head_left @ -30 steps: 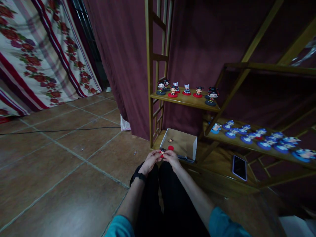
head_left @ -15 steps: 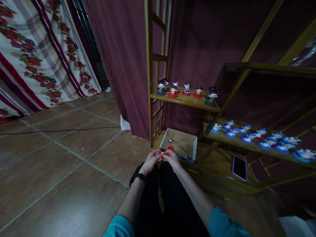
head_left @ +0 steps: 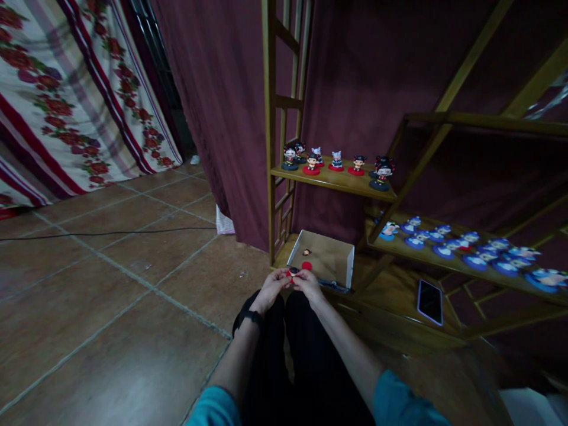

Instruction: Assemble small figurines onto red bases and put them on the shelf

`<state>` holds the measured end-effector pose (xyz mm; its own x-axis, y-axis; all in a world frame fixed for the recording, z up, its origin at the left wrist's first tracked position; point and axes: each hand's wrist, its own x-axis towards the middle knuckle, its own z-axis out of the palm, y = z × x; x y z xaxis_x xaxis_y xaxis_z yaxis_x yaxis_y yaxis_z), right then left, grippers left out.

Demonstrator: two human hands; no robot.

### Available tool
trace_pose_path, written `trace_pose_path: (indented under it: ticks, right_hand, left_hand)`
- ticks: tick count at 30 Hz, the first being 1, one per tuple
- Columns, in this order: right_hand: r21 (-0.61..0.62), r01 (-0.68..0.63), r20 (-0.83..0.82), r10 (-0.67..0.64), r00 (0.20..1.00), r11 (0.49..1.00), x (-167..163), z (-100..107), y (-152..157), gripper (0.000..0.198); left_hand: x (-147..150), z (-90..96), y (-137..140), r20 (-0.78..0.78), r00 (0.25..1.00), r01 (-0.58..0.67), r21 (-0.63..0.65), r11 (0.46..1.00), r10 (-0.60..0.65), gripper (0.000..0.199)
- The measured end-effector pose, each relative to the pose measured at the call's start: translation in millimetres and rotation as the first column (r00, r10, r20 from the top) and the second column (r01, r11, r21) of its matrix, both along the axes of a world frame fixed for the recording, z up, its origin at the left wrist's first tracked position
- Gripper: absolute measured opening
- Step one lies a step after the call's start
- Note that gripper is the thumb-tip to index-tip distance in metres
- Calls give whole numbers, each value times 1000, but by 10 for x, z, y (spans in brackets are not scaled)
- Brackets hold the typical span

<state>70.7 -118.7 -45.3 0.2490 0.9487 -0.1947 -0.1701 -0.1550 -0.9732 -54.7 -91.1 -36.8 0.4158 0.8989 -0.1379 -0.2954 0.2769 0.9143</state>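
Your left hand (head_left: 271, 288) and your right hand (head_left: 307, 284) meet over your knees, and both pinch one little doll (head_left: 293, 272) between the fingertips. The doll sits right between your two hands, just in front of the open cardboard box (head_left: 323, 259). In the box lie a red round piece (head_left: 306, 265) and a small dark piece (head_left: 306, 252), close to each other. The box stands at the foot of a wooden shelf (head_left: 337, 182), and nothing stands between your hands and the box. A row of little dolls (head_left: 337, 163) stands on the shelf above it. Blue dolls (head_left: 461, 245) lie on the lower board to the right, and a phone (head_left: 429, 302) lies flat below them. The doll in your hands has a dark top and a bit of red low down. It is too small to tell which way it faces or how it leans. A black band (head_left: 248, 317) is on your left wrist.
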Motion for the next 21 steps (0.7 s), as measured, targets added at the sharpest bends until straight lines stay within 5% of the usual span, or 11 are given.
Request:
trace_pose_path:
  ticks: [16,21]
  right_hand:
    - [-1,6,19,-6,1000,1000,-66,52,-72,23]
    - [171,-40,302,-14,953,984,36,153,-97,23]
  left_hand:
    - [23,-16,14,-57,997,-51,23,998,52,38]
    - [19,-37,19,-48,996,-67,45,997,69,38]
